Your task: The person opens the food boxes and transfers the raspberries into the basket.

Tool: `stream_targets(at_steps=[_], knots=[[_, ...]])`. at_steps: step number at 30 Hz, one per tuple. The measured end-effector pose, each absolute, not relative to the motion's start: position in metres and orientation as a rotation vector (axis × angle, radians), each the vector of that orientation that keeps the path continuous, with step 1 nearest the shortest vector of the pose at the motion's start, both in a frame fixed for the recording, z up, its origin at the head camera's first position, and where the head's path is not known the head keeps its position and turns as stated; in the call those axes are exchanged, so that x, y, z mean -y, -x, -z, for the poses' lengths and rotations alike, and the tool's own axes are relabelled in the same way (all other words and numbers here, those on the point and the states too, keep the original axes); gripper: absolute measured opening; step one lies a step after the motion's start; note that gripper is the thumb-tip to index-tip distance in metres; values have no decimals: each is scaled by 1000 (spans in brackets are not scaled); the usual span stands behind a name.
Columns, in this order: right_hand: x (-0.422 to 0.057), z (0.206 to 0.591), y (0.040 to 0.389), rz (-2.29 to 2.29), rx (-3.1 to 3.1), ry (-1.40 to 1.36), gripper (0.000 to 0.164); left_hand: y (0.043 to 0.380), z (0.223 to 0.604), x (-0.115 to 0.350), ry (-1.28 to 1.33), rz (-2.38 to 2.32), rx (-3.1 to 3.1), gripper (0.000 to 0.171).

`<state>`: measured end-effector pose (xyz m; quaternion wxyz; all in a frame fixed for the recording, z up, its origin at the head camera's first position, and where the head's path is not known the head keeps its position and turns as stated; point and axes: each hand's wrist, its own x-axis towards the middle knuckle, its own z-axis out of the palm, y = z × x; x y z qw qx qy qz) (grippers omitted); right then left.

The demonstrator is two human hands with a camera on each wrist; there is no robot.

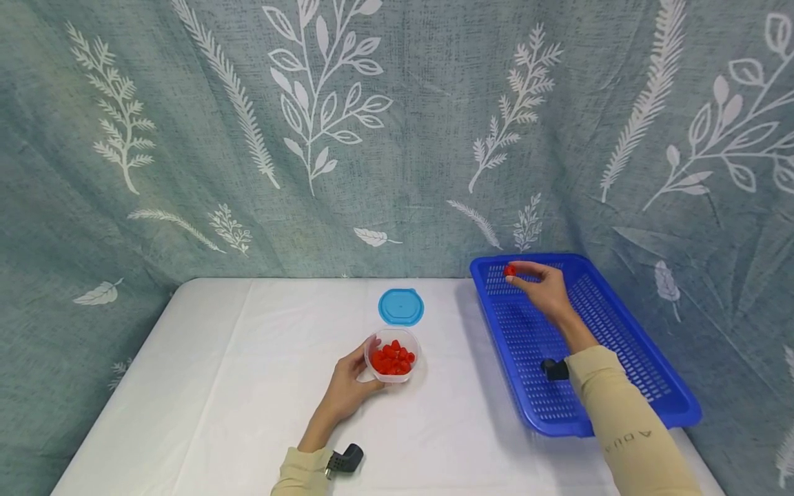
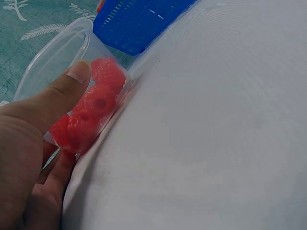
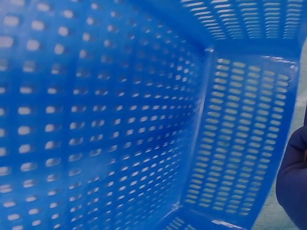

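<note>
My left hand point(image 1: 349, 389) holds a clear plastic tub point(image 1: 418, 358) standing on the table, thumb on the near side and fingers round the far side. Several red raspberries point(image 1: 392, 359) lie in the tub; the left wrist view shows the raspberries point(image 2: 100, 98) through its wall, behind the thumb. Over the far end of a blue slotted basket point(image 1: 505, 344), my right hand point(image 1: 546, 289) pinches one raspberry point(image 1: 510, 271) between thumb and fingertips. Only an edge of the right hand point(image 3: 293, 177) shows in the right wrist view; its fingertips are out of frame there.
A round blue lid point(image 1: 401, 307) lies flat on the white table point(image 1: 267, 358) just beyond the tub. The basket stands at the table's right side. Behind the table hangs a green leaf-patterned cloth point(image 1: 397, 138).
</note>
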<state>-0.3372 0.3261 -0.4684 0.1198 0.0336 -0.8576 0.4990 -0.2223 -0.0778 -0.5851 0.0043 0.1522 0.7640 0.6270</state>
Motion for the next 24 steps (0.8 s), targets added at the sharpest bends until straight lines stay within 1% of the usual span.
stream_targets(at_steps=[13,24], knots=[[-335,487,347,-1376,2664,-142,34,223,583,78,-442,-1966,-2379,85],[-347,508,350,-1380,2847,-85,41,222,580,74,-377,-1992,-2370,86]])
